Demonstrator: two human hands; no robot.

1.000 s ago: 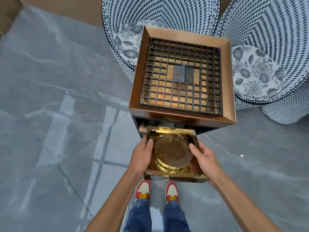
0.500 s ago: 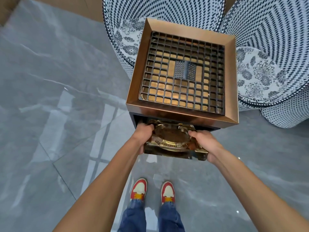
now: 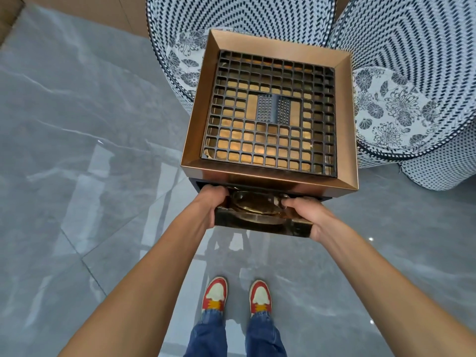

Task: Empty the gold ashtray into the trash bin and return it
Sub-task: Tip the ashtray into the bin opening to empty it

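The square gold ashtray (image 3: 260,222) is tilted, its far edge pushed into the dark front opening of the copper trash bin (image 3: 247,176). My left hand (image 3: 210,206) grips its left side and my right hand (image 3: 306,215) grips its right side. The round dish in the ashtray's middle is partly hidden under the bin's top rim. A black grid (image 3: 270,117) covers the bin's top tray.
Two round chairs with blue-and-white woven backs and floral cushions stand behind the bin, one at back left (image 3: 180,60) and one at right (image 3: 401,104). Glossy grey tile floor (image 3: 90,176) spreads to the left. My red-and-white shoes (image 3: 237,297) are below the ashtray.
Both hands have carried the ashtray up and forward from waist level, tilting it so its far edge now enters the bin's front opening.
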